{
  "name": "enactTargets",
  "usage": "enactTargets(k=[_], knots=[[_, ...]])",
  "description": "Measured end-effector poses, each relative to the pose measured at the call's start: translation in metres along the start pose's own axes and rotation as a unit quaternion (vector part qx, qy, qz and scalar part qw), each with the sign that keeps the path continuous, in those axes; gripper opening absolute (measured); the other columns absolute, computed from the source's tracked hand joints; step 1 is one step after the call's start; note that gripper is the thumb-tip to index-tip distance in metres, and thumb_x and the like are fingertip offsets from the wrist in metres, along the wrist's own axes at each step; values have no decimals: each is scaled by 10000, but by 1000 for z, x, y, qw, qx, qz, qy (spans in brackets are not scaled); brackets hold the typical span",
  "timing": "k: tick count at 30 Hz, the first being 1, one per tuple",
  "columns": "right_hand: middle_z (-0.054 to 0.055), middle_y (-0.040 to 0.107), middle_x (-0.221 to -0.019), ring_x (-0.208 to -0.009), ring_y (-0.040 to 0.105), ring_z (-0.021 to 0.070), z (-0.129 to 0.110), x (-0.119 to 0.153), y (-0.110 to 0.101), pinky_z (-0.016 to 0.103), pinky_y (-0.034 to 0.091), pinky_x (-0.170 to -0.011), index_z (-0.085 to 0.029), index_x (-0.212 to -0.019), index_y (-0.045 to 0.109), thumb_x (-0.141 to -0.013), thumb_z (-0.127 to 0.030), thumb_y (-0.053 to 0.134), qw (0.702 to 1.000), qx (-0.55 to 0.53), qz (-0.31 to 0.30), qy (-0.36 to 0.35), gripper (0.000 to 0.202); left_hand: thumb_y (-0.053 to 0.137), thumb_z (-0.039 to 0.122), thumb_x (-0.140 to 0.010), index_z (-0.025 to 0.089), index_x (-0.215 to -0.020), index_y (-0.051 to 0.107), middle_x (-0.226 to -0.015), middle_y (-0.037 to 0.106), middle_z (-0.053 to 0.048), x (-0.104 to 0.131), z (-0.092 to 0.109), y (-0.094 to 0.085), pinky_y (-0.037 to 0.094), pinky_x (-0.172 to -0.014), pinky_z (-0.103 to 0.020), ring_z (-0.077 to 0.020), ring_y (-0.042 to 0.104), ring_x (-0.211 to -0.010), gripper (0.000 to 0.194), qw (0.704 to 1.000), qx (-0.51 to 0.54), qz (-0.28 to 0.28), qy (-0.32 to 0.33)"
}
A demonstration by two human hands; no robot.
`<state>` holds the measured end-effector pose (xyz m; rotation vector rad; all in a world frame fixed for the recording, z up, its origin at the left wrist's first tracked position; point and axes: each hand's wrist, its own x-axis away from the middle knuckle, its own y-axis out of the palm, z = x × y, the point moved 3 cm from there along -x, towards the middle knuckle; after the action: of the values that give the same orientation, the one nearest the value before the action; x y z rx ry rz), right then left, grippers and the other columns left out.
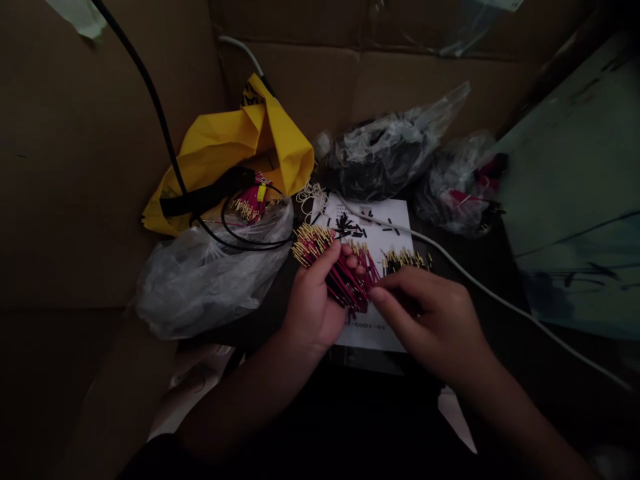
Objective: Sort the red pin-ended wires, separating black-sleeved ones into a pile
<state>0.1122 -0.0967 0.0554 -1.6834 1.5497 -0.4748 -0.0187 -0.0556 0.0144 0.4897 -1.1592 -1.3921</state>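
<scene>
My left hand (320,293) is closed round a thick bundle of red and black wires (345,277) with gold-coloured pin ends pointing up and to the left. Close by, my right hand (430,313) has thumb and forefinger pinched together at the bundle's lower right side. What sits between those fingertips is too small and dark to make out. Beneath both hands lies a white printed sheet (373,340). Short black tube pieces (350,227) are scattered on its upper part. More gold-tipped pins (406,259) lie on the sheet just beyond my right hand.
A yellow bag (210,143) holds another wire bundle (250,200), with a clear plastic bag (215,273) in front. Plastic bags of dark parts (385,153) stand at the back. A grey cable (470,273) crosses the table; a black cable (155,100) hangs left. Cardboard walls (300,80) enclose the space.
</scene>
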Motion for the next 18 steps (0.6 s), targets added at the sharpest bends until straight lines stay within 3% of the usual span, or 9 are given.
enactTargets(k=[3, 8, 12, 18], knots=[[5, 633, -744, -636, 564, 120, -4, -1, 6, 258, 414, -593, -186, -889, 696, -896, -308, 638, 999, -31, -34, 2, 135, 668, 210, -856, 168, -824, 654, -724, 580, 12, 0, 0, 0, 480, -691, -219, -79, 562, -670, 54, 1000, -2, -3, 16], [4, 650, -738, -643, 581, 116, -3, -5, 11, 253, 428, -603, -179, -851, 698, -901, -219, 598, 997, -75, -26, 6, 119, 696, 222, -834, 177, -861, 652, -773, 590, 13, 1, -1, 0, 482, -693, -235, -82, 560, -679, 69, 1000, -16, 3, 22], [-8, 627, -662, -588, 551, 112, 0, -8, 10, 249, 416, -559, -176, -760, 670, -888, -234, 583, 990, -124, -50, 47, 165, 712, 246, -827, 178, -852, 662, -782, 608, 8, 1, -2, -1, 500, -706, -245, -89, 578, -688, 89, 999, -21, 9, 22], [-13, 601, -613, -561, 513, 108, 8, -6, 9, 241, 395, -526, -168, -698, 656, -853, -255, 609, 977, -188, -36, 98, 184, 693, 295, -845, 175, -852, 673, -756, 637, -7, 0, -3, -2, 522, -682, -250, -108, 609, -679, 122, 1000, -25, 18, 0]])
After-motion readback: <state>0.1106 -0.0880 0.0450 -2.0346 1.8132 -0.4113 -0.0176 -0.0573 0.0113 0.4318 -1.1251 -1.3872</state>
